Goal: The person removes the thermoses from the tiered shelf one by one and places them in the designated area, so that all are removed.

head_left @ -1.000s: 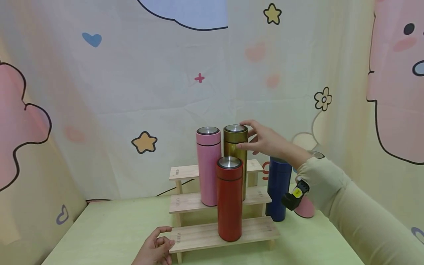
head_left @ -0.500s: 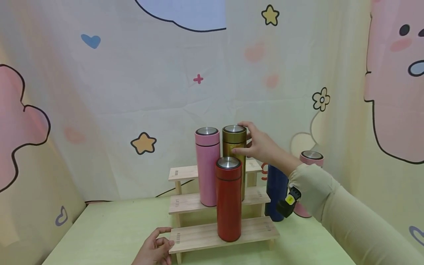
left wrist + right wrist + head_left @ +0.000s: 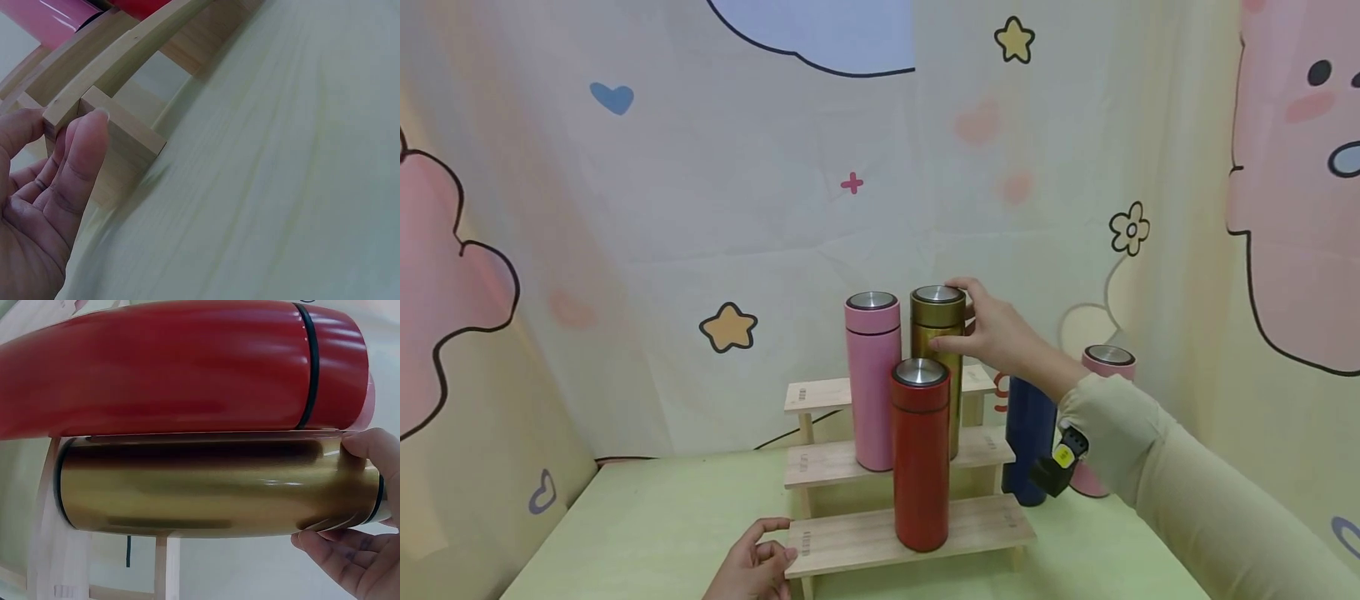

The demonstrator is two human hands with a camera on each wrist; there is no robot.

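Note:
My right hand (image 3: pixel 1000 333) grips the gold thermos flask (image 3: pixel 936 315) just below its lid, thumb in front and fingers behind on the right. The gold flask stands upright on the middle step of a three-step wooden stand (image 3: pixel 842 533). In the right wrist view, the gold flask's (image 3: pixel 206 487) base meets the wooden step. My left hand (image 3: pixel 751 562) pinches the left end of the lowest step; the left wrist view shows the thumb (image 3: pixel 90 144) against the wood. A red flask (image 3: pixel 921 467) on the lowest step partly hides the gold one. A pink flask (image 3: pixel 872 383) stands left of the gold one.
Right of the stand, a blue flask (image 3: pixel 1028 442) and a second pink flask (image 3: pixel 1108 358) stand on the pale green table (image 3: pixel 647 517), partly hidden by my right arm. A printed cloth (image 3: pixel 760 167) hangs behind the stand.
My right thumb has come further across the gold flask's front, and the right forearm has shifted slightly left, uncovering more of the pink flask at right. The left hand keeps its hold.

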